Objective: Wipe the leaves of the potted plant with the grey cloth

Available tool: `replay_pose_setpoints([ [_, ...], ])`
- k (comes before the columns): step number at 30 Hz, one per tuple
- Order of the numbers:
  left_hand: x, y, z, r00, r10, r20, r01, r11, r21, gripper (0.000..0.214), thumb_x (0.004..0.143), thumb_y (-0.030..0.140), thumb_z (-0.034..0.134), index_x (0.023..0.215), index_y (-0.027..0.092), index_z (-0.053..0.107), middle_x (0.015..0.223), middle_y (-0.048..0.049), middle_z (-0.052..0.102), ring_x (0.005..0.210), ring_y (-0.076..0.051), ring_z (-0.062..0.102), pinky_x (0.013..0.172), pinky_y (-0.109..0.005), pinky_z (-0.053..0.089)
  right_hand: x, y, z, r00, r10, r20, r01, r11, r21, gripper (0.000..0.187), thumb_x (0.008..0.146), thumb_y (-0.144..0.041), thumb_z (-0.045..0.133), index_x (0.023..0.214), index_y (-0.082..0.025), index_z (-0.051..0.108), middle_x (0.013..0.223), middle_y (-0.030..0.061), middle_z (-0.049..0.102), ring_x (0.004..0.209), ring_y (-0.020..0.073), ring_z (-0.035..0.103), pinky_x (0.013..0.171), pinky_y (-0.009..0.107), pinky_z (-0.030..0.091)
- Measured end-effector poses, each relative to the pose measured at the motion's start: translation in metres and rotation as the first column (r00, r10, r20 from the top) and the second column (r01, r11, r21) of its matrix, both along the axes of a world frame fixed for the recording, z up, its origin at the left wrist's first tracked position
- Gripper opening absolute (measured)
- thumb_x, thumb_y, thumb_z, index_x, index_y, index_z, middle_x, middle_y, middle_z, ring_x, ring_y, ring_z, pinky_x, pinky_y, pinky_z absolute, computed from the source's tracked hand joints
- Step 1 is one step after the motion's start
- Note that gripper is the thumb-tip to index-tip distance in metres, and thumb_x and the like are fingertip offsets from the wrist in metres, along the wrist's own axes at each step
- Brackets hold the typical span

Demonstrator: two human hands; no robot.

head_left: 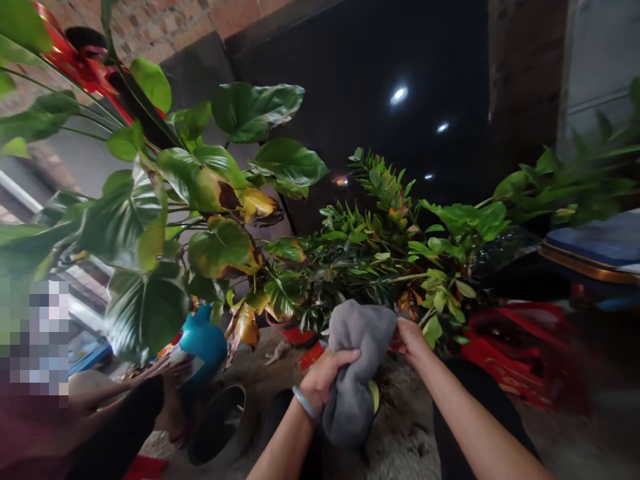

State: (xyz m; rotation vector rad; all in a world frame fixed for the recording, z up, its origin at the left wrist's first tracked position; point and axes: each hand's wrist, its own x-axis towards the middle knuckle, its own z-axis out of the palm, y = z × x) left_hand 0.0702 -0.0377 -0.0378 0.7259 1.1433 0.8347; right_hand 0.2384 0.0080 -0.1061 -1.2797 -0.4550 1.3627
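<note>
A soft grey cloth (361, 340) hangs bunched in front of the plants, at the lower middle of the head view. My left hand (327, 377), with a pale bangle on its wrist, is closed around the cloth's left side, thumb lying across it. At the upper right edge of the cloth, the fingers of my right hand (411, 341) are pinched together on it; their tips are partly hidden. A yellow-green leaf (374, 396) shows beside the lower right of the cloth. Just beyond my hands stands a leafy green plant (350, 257).
A large broad-leaved plant (215, 243) with browned leaves leans in from the left. Also there are a dark bucket (241, 433), a blue-teal container (203, 340), a red bag (530, 353) and a seated person (45, 427). A black glossy panel (370, 87) stands behind.
</note>
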Motion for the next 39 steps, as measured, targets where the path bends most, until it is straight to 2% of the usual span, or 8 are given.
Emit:
replay_pose_setpoints([
  [3,-0.017,-0.009,0.005,0.996,-0.024,0.088,0.021,0.999,0.037,0.036,0.047,0.015,0.084,0.082,0.012,0.075,0.068,-0.0089,0.076,0.062,-0.025,0.071,0.058,-0.03,0.055,-0.001,0.0,0.002,1.0,-0.021,-0.014,0.021,1.0,-0.013,0.025,0.064,-0.024,0.067,0.051,-0.023,0.046,0.039,-0.0067,0.044,0.037,0.0091,0.04,0.035,0.02,0.034],
  [9,-0.005,0.044,0.066,0.959,0.218,0.181,-0.247,0.957,0.155,0.029,0.062,0.016,0.079,0.089,0.009,0.074,0.068,-0.0076,0.076,0.067,-0.025,0.073,0.071,-0.034,0.059,-0.009,-0.004,0.012,0.998,-0.026,-0.06,0.022,0.998,-0.054,0.017,0.068,-0.019,0.064,0.056,-0.021,0.053,0.052,-0.0026,0.06,0.04,0.0087,0.05,0.038,0.019,0.04],
  [14,0.01,0.033,0.021,0.994,0.103,0.025,-0.104,0.991,0.089,0.04,0.057,0.014,0.081,0.096,0.012,0.073,0.08,-0.0077,0.078,0.065,-0.022,0.07,0.062,-0.031,0.057,-0.006,-0.004,0.012,0.992,-0.041,-0.119,0.03,0.996,-0.089,0.021,0.07,-0.015,0.061,0.053,-0.021,0.05,0.045,-0.0035,0.055,0.037,0.0097,0.049,0.037,0.021,0.041],
  [19,-0.012,0.0,-0.024,0.998,-0.06,0.034,0.06,0.998,0.006,0.044,0.054,0.019,0.085,0.094,0.01,0.071,0.069,-0.006,0.075,0.062,-0.021,0.068,0.062,-0.031,0.055,0.0,-0.003,0.007,0.983,-0.051,-0.177,0.032,0.994,-0.108,0.019,0.067,-0.014,0.06,0.053,-0.022,0.049,0.039,-0.0061,0.049,0.035,0.0111,0.047,0.038,0.023,0.041],
  [28,-0.008,0.012,0.015,0.997,-0.002,0.075,-0.002,0.998,0.064,0.046,0.061,0.014,0.082,0.104,0.01,0.068,0.073,-0.0069,0.076,0.063,-0.022,0.071,0.06,-0.029,0.056,-0.002,-0.004,-0.002,0.972,-0.022,-0.233,0.013,0.999,-0.041,0.02,0.063,-0.014,0.065,0.054,-0.021,0.048,0.041,-0.0049,0.049,0.035,0.0105,0.046,0.036,0.021,0.038],
  [31,0.007,0.025,0.048,0.987,0.109,0.119,-0.121,0.988,0.101,0.035,0.067,0.011,0.074,0.103,0.009,0.069,0.069,-0.0053,0.076,0.054,-0.019,0.068,0.058,-0.029,0.056,-0.001,-0.004,0.001,0.969,-0.06,-0.24,0.064,0.998,0.008,0.013,0.068,-0.024,0.07,0.075,-0.02,0.06,0.054,-0.0019,0.061,0.041,0.012,0.053,0.039,0.022,0.041],
  [34,0.019,0.041,0.07,0.968,0.177,0.178,-0.2,0.972,0.121,0.027,0.076,0.011,0.066,0.102,0.008,0.07,0.062,-0.0029,0.073,0.049,-0.018,0.066,0.06,-0.028,0.058,0.001,0.002,0.009,0.959,-0.12,-0.255,0.145,0.986,0.079,0.041,0.072,-0.034,0.073,0.109,-0.025,0.06,0.075,0.0008,0.069,0.056,0.0163,0.065,0.044,0.025,0.048],
  [39,0.009,0.023,0.036,0.993,0.079,-0.09,-0.076,0.996,0.039,0.031,0.072,0.011,0.071,0.103,0.011,0.069,0.063,-0.0034,0.074,0.051,-0.02,0.068,0.055,-0.029,0.057,0.001,0.024,0.011,0.941,-0.187,-0.282,0.234,0.962,0.141,0.048,0.068,-0.031,0.076,0.114,-0.027,0.061,0.072,-0.0037,0.066,0.055,0.0158,0.066,0.045,0.025,0.048],
])
